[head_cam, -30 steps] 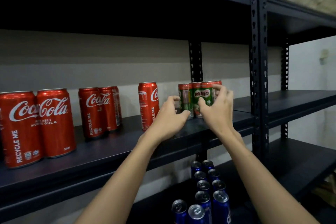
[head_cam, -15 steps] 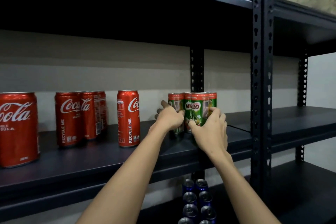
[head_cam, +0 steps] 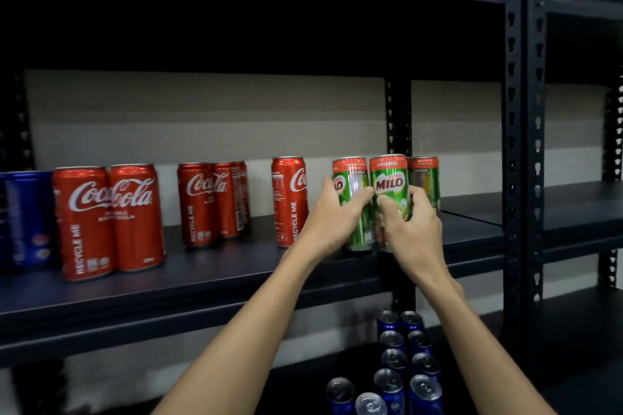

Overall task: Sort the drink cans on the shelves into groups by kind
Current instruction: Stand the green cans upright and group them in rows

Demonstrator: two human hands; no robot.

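Left hand: I see my left hand (head_cam: 332,212) wrapped round the left green can (head_cam: 352,192), fingers curled behind it and the thumb lying across its front.
Right hand: my right hand (head_cam: 413,229) grips the middle green can (head_cam: 389,185), thumb on the front below the label, fingers curled round its right side.
Green cans: the two I hold stand upright and touching, side by side on the middle shelf (head_cam: 236,266); whether their bases are on the board or just off it I cannot tell.
Third green can: a blurred one (head_cam: 425,178) stands just behind my right fingers, close against the middle can.
Nearest red can: a single red cola can (head_cam: 288,200) stands upright just left of my left knuckles, apart from them.
Other red cans: further left of my left hand, a small cluster (head_cam: 212,202), then a front pair (head_cam: 108,219) touching each other.
Blue can on shelf: one (head_cam: 27,216) at the far left edge, beside the red pair.
Lower shelf: below my wrists, blue cans (head_cam: 404,364) in two rows, tops facing up.
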